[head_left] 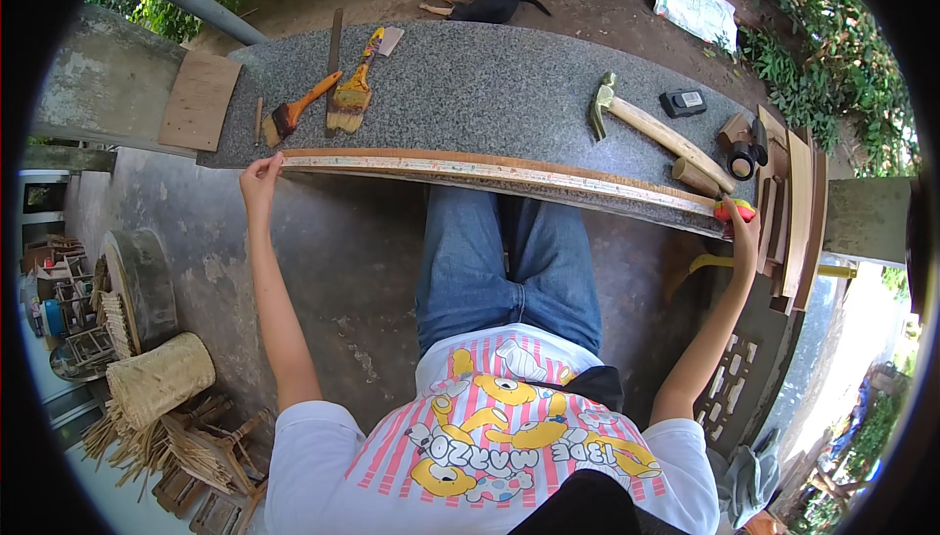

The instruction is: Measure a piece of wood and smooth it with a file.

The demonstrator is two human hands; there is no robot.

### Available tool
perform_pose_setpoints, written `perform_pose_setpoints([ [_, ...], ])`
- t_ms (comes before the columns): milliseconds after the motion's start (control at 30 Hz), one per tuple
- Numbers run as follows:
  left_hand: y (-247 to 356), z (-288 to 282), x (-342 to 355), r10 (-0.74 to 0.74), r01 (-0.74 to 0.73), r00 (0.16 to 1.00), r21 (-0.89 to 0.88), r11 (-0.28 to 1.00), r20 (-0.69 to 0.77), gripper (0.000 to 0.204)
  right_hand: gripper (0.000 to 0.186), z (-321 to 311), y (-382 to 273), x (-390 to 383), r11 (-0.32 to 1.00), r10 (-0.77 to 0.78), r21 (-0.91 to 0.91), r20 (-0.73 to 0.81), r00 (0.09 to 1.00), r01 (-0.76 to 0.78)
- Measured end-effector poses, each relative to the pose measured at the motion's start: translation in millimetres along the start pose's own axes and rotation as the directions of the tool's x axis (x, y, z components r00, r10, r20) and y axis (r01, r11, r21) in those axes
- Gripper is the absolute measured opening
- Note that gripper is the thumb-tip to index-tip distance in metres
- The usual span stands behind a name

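A white tape measure strip [499, 171] is stretched along a long brown wooden piece [411, 155] at the near edge of the granite slab [441, 85]. My left hand [262, 175] pinches the tape's end at the left end of the wood. My right hand [739, 222] grips the red-and-yellow tape measure case [729, 210] at the right end. Beyond the tape lie two paintbrushes [351, 99] [284, 119], a long flat bar [333, 55], a short stick [258, 124], a hammer [666, 139], a wooden cylinder [695, 176] and a small black block [682, 101].
Dark tools [741, 158] and wooden strips [798, 222] crowd the slab's right end. A board [196, 104] lies at its left. A dog [485, 4] lies on the ground beyond. A woven roll [162, 378] and stick bundles [147, 447] are at lower left; my legs are under the slab's edge.
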State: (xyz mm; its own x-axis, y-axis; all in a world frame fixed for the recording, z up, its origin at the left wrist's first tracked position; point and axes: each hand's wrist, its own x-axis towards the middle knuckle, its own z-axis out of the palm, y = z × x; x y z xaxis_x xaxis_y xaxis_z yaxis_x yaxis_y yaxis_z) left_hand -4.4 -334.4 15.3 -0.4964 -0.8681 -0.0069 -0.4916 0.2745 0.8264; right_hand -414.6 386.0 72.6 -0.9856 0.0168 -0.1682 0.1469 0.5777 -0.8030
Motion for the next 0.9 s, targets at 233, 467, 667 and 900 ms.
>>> perform_pose_setpoints([
  [233,9.5,6.3,-9.7,-0.054,0.054,0.998,-0.016,0.998,-0.044,0.031,0.066,2.1,22.0,16.5,0.997,0.012,-0.069,-0.085,0.996,-0.018],
  [467,9.3,9.1,-9.0,-0.030,0.027,0.998,-0.040,0.999,-0.063,0.030,0.069,15.6,21.0,-2.1,0.820,-0.468,-0.466,-0.212,0.858,0.332],
  [667,5.2,5.2,-8.9,-0.044,0.043,0.997,-0.017,0.999,-0.070,0.031,0.060,24.4,15.3,-16.8,0.893,-0.421,-0.296,-0.288,0.860,0.338],
  [900,9.7,9.1,-10.4,-0.059,0.056,0.995,-0.039,0.998,-0.086,0.030,0.046,27.9,18.0,-14.0,0.885,-0.456,-0.250,-0.300,0.838,0.393],
])
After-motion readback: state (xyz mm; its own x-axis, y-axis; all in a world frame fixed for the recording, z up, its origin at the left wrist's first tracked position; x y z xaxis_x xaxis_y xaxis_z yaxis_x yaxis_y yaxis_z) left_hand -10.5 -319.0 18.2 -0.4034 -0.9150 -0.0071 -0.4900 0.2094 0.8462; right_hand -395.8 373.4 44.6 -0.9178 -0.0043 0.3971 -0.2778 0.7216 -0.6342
